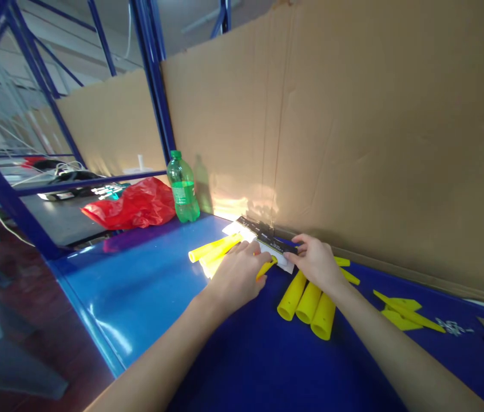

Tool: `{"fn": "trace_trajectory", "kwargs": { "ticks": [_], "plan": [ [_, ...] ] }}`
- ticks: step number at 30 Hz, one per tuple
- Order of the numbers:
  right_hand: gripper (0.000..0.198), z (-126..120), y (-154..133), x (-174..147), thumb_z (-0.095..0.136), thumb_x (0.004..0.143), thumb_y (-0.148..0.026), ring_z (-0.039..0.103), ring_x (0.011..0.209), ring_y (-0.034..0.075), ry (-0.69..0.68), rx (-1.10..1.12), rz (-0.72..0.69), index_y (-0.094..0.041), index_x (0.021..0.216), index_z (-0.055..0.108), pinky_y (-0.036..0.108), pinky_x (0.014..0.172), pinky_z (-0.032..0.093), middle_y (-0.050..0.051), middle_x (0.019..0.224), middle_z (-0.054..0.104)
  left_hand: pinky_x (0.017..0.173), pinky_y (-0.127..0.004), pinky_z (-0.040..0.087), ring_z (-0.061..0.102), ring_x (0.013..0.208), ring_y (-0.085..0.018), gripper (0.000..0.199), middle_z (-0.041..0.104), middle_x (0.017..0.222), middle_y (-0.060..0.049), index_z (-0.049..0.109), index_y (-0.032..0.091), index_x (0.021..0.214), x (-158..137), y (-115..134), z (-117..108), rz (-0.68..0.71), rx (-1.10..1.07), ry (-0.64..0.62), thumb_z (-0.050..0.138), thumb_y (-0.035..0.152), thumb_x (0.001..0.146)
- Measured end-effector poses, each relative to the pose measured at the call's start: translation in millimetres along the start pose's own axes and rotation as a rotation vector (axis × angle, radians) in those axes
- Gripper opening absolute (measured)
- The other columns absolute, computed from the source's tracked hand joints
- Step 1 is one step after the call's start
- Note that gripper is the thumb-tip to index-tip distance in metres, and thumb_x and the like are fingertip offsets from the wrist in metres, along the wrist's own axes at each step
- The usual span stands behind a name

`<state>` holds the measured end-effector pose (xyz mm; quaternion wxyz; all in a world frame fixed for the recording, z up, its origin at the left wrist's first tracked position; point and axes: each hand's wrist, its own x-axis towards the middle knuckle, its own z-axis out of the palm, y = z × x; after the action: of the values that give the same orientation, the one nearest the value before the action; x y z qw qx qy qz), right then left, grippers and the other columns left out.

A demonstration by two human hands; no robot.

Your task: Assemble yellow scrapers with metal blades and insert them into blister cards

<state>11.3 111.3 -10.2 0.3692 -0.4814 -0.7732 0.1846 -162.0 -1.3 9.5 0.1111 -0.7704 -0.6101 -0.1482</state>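
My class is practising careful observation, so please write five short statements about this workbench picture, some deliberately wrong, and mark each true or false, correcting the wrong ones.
1. The left hand holds a yellow piece. True.
2. In the picture, the red bag lies left of the green bottle. True.
3. The green bottle lies on its side. False: it stands upright.
4. The right hand is on the red bag. False: it is at the black-and-white packet.
5. Cardboard stands behind the blue tabletop. True.
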Motion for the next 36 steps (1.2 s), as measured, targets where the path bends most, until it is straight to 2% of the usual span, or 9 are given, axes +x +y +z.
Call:
{"fn": "trace_trajectory", "kwargs": {
  "ticks": [3,9,13,17,20,22,26,32,36],
  "plan": [
    [0.021,-1,1,-3,0.076,0.078,-0.019,0.072,0.079,0.024,-0.019,-0.086,-0.116,-0.02,0.099,0.077,0.037,0.078,0.055,0.009,0.098,0.078,0.093,-0.046,0.053,0.063,0.104,-0.031,0.036,0.068,0.113,-0.012,0.074,0.023,0.124,2,1,6,0.038,0.013,-0.011,0.056,0.016,0.094],
    [0.013,-17,0,-15,0.076,0.082,-0.016,0.072,0.095,0.027,-0.188,-0.133,-0.407,-0.024,0.09,0.082,0.038,0.089,0.054,0.005,0.096,0.082,0.095,-0.047,0.051,0.059,0.106,-0.031,0.038,0.068,0.115,-0.012,0.071,0.024,0.128,10,1,17,0.044,0.029,-0.012,0.051,0.015,0.098],
    [0.021,-31,3,-29,0.062,0.093,-0.014,0.069,0.1,0.027,-0.154,-0.128,-0.474,-0.022,0.098,0.081,0.04,0.091,0.054,0.008,0.098,0.081,0.096,-0.052,0.05,0.058,0.105,-0.033,0.036,0.067,0.116,-0.015,0.071,0.022,0.128,16,1,21,0.011,0.056,0.0,0.052,0.017,0.098],
    [0.019,-51,10,-45,0.061,0.096,-0.017,0.068,0.104,0.027,-0.187,-0.127,-0.524,-0.022,0.099,0.079,0.042,0.094,0.054,0.007,0.101,0.08,0.095,-0.056,0.05,0.058,0.106,-0.035,0.033,0.068,0.113,-0.017,0.072,0.019,0.125,18,0,20,0.019,0.05,0.014,0.054,0.02,0.098],
    [0.02,-69,17,-63,0.057,0.099,-0.018,0.067,0.107,0.027,-0.174,-0.132,-0.523,-0.021,0.104,0.076,0.044,0.098,0.053,0.009,0.107,0.078,0.098,-0.055,0.049,0.058,0.112,-0.036,0.032,0.068,0.116,-0.018,0.074,0.016,0.12,17,6,17,0.064,0.001,0.045,0.049,0.024,0.102],
    [0.022,-82,21,-78,0.054,0.1,-0.016,0.067,0.105,0.026,-0.129,-0.129,-0.505,-0.02,0.105,0.075,0.043,0.096,0.053,0.009,0.106,0.078,0.1,-0.048,0.049,0.06,0.114,-0.032,0.036,0.069,0.115,-0.016,0.075,0.017,0.115,17,14,15,0.107,-0.056,0.052,0.041,0.026,0.105],
    [0.022,-116,28,-110,0.053,0.099,-0.015,0.069,0.096,0.025,-0.114,-0.188,-0.477,-0.022,0.103,0.074,0.041,0.09,0.055,0.008,0.1,0.077,0.091,-0.034,0.055,0.069,0.101,-0.024,0.038,0.075,0.108,-0.01,0.073,0.021,0.119,28,40,14,0.16,-0.174,-0.031,0.041,0.035,0.106],
    [0.021,-171,45,-141,0.056,0.099,-0.021,0.073,0.095,0.025,-0.116,-0.274,-0.385,-0.031,0.103,0.075,0.039,0.083,0.056,0.002,0.103,0.079,0.088,-0.046,0.057,0.073,0.103,-0.034,0.043,0.076,0.111,-0.017,0.071,0.017,0.124,59,75,18,0.068,-0.161,-0.157,0.05,0.046,0.099],
    [0.018,-191,63,-158,0.058,0.099,-0.025,0.076,0.09,0.025,0.082,-0.234,-0.318,-0.03,0.102,0.075,0.042,0.082,0.058,0.003,0.099,0.081,0.085,-0.054,0.056,0.071,0.099,-0.04,0.041,0.074,0.108,-0.019,0.074,0.016,0.109,68,92,16,0.01,-0.078,-0.192,0.049,0.045,0.097]
  ]
}}
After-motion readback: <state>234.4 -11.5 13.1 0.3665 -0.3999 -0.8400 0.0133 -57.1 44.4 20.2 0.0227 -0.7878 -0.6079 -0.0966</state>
